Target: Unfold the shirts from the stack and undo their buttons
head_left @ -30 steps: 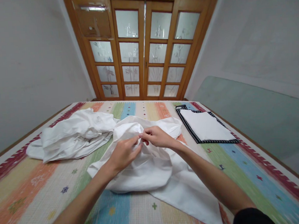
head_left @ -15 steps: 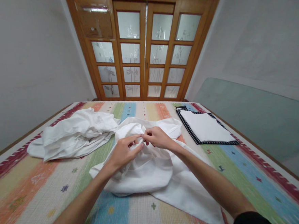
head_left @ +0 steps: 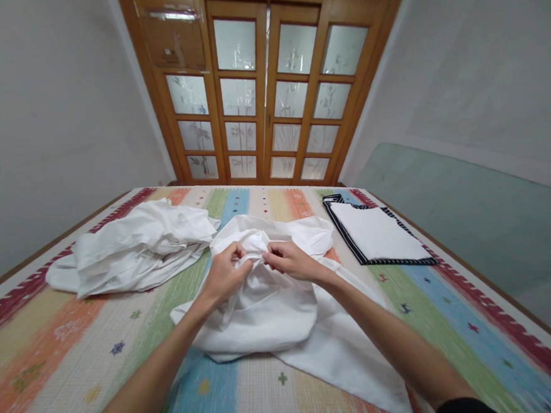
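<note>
A white shirt (head_left: 269, 326) lies crumpled in front of me, with a long flap, perhaps a sleeve, spread toward the lower right. At its upper middle, my left hand (head_left: 224, 276) pinches a fold of the cloth between thumb and fingers. Just to the right, my right hand (head_left: 291, 261) grips the same gathered part with its fingers curled in. The two hands are a small gap apart, and cloth is drawn between them. Whether a button or seam is under the fingertips I cannot make out.
Another crumpled white garment (head_left: 137, 251) rests on the left of the striped, colourful cloth (head_left: 127, 380). On the right is a flat white piece with black striped edging (head_left: 381, 234). Walls flank both sides; a wooden glass-paned door (head_left: 267, 94) stands beyond.
My hands have moved slightly apart from touching at the fingertips, and the cloth between them now shows as a drawn fold. The left hand has shifted a little up and left.
</note>
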Action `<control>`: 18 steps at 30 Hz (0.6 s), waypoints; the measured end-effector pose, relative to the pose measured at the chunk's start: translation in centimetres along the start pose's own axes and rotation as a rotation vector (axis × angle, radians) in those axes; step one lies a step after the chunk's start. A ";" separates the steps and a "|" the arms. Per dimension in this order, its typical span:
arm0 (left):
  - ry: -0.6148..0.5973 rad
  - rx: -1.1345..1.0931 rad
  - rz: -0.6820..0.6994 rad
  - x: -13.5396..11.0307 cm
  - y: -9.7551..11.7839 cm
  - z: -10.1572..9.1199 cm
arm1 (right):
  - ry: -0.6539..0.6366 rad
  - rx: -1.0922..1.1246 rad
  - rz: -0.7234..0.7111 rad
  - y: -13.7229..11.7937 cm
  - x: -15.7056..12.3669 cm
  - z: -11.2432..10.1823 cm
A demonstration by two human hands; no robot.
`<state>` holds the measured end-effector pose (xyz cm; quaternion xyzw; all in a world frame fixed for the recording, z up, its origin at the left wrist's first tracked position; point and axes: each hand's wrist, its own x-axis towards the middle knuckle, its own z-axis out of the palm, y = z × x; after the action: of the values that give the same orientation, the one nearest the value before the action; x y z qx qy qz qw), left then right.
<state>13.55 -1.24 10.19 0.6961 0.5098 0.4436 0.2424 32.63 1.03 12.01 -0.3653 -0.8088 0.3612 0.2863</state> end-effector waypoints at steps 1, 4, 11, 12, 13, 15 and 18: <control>-0.039 -0.027 -0.001 -0.1 0.0 -0.1 | -0.008 0.017 -0.001 0.1 0.0 0.1; -0.181 -0.049 0.017 -0.5 0.2 -0.5 | -0.048 0.046 -0.023 0.2 -0.1 0.1; -0.232 -0.051 0.116 -1.3 0.7 -0.7 | -0.105 0.119 -0.040 0.5 0.0 0.3; -0.237 -0.047 0.126 -1.3 0.7 -0.8 | -0.113 0.131 -0.038 0.6 0.1 0.4; -0.244 -0.044 0.132 -1.4 0.7 -0.9 | -0.128 0.143 -0.036 0.7 0.1 0.4; -0.263 -0.042 0.141 -1.4 0.6 -1.0 | -0.166 0.156 -0.036 0.8 0.1 0.3; -0.277 -0.049 0.150 -1.5 0.4 -1.1 | -0.206 0.156 -0.051 0.8 0.2 0.3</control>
<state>12.65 -2.91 10.51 0.7807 0.4072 0.3725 0.2932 32.65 1.47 11.24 -0.2822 -0.8125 0.4510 0.2384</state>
